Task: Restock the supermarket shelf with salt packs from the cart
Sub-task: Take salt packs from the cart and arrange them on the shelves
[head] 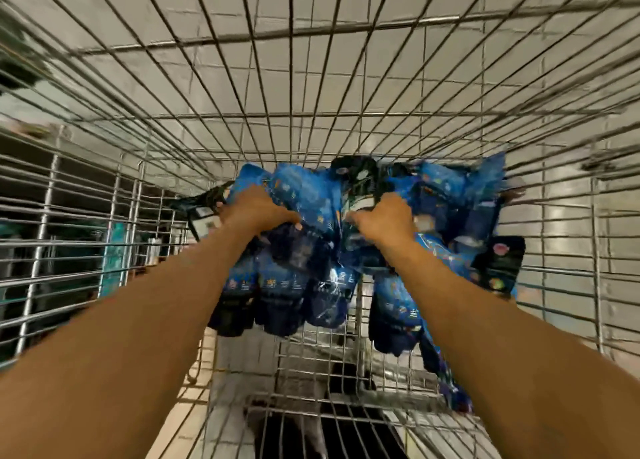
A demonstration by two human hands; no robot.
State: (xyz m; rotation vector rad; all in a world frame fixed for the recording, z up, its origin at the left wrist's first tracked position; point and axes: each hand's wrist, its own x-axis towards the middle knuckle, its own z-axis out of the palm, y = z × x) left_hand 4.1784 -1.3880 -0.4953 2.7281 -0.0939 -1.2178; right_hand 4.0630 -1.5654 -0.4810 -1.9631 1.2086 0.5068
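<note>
Both hands, left hand (258, 209) and right hand (388, 221), have fingers curled into the blue salt packs (304, 250) in the wire cart (311, 119); probably best to lift evenly so none slip.

Shop — wire cart (311, 119), shelving (62, 195)

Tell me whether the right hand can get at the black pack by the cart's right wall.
Probably yes: the black pack lies uncovered atop the blue packs, just right of the right hand, though its fingers now grip another pack.
</note>
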